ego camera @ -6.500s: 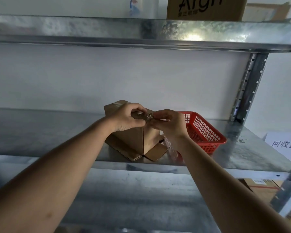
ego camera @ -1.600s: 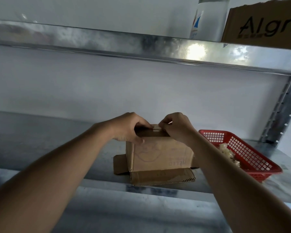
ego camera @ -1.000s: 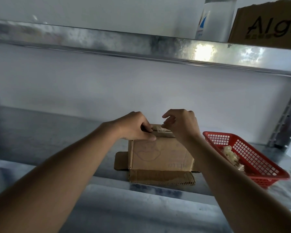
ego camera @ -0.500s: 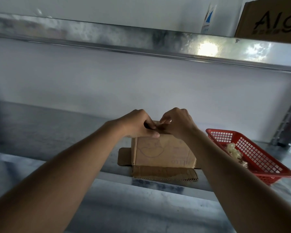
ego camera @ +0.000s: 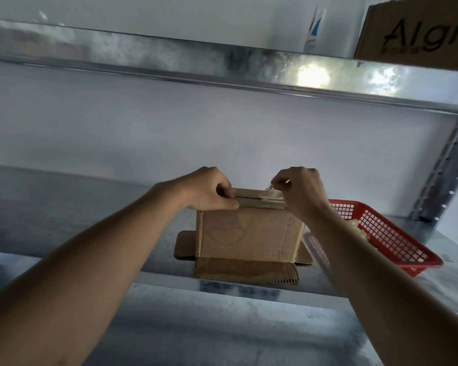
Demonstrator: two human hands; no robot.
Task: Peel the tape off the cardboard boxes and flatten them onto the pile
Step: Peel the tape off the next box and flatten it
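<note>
Nearest the viewer, two bare forearms reached over the front edge of the metal shelf [ego camera: 64, 220] toward the cardboard box [ego camera: 249, 233], which stood close to that edge, right of centre, with its bottom flaps splayed flat on the shelf. On the box's top left corner, the left hand [ego camera: 209, 188] gripped the cardboard, fingers curled over the top and thumb pressed along the front face, steadying it. At the top right, the right hand [ego camera: 299, 191] pinched a raised end of the tape [ego camera: 271, 196] between thumb and fingertips; the strip looked partly lifted from the top seam, the rest adhering. Just right of the box sat a red basket [ego camera: 386, 239] holding pale crumpled scraps, probably discarded tape. Farther back rose the white wall [ego camera: 169, 128], and above it the upper shelf [ego camera: 222, 64] carried a bottle [ego camera: 328, 25] and a printed carton [ego camera: 418, 35]. Risk: a steep or hurried pull could snap the thin tape or strip the paper facing; a weak left-hand hold could let the light box tip.
</note>
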